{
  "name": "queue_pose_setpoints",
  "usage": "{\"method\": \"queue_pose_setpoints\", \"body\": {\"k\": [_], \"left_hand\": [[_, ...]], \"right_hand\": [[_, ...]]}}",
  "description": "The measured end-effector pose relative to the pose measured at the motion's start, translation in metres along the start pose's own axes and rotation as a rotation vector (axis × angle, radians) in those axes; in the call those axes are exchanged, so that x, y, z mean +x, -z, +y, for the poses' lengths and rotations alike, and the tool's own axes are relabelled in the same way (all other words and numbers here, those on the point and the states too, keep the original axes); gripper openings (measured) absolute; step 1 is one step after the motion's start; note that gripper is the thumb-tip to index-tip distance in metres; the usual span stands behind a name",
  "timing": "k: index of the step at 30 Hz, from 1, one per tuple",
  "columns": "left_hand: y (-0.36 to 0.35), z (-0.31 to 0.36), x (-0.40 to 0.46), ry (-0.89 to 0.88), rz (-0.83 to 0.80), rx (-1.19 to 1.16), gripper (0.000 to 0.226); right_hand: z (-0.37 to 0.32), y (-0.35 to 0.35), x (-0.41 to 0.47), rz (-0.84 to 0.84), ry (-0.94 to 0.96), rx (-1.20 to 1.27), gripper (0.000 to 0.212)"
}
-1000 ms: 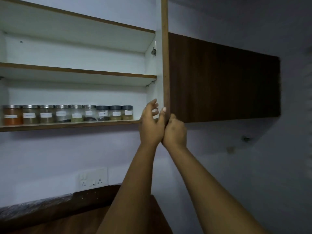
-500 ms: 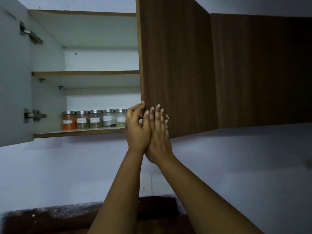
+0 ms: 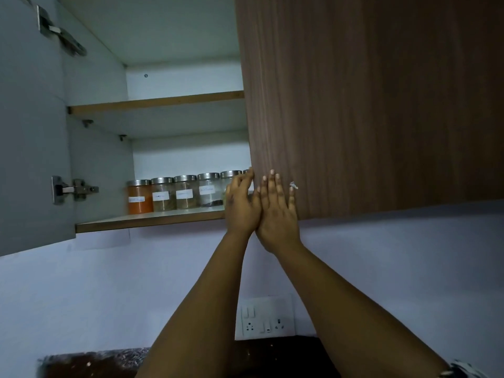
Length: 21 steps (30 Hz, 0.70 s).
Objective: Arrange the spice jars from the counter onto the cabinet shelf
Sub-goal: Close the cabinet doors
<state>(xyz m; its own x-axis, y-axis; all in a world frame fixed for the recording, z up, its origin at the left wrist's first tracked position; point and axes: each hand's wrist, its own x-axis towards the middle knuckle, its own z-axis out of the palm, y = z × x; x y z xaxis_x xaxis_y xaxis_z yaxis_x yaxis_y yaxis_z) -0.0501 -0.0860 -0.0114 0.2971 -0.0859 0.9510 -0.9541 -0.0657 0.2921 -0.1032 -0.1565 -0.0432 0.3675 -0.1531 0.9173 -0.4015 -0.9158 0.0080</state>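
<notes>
Head view: right hand (image 3: 278, 211) presses flat, fingers straight, on the brown wood-grain cabinet door (image 3: 368, 105); left hand (image 3: 241, 205), fingers loosely curled, touches its edge. Beyond the fingertips, steel-lidded glass spice jars (image 3: 174, 196) line the bottom shelf (image 3: 150, 221).

A home kitchen: wall cabinet (image 3: 354, 105), labelled spice jars (image 3: 174, 193), switch socket (image 3: 266, 317).

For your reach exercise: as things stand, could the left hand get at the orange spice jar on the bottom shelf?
Probably yes. The left hand is by the wooden door's edge, and the orange spice jar stands at the row's left end in the uncovered part of the shelf.
</notes>
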Motion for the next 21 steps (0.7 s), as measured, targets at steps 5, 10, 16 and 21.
{"method": "queue_pose_setpoints", "body": {"k": [5, 10, 16, 21], "left_hand": [[-0.006, -0.023, 0.004, -0.069, -0.021, 0.010, 0.046], [-0.014, -0.029, 0.001, -0.091, 0.003, -0.009, 0.049], [-0.016, -0.031, -0.003, -0.087, 0.027, -0.012, 0.046], [-0.016, -0.037, -0.020, -0.065, 0.101, 0.052, 0.032]], "right_hand": [[0.005, -0.019, 0.004, 0.074, 0.017, 0.026, 0.067], [0.009, -0.029, 0.006, 0.157, 0.039, 0.052, 0.066], [0.011, -0.032, 0.003, 0.192, 0.050, 0.083, 0.067], [0.016, -0.032, -0.014, 0.127, 0.041, 0.091, 0.070]]}}
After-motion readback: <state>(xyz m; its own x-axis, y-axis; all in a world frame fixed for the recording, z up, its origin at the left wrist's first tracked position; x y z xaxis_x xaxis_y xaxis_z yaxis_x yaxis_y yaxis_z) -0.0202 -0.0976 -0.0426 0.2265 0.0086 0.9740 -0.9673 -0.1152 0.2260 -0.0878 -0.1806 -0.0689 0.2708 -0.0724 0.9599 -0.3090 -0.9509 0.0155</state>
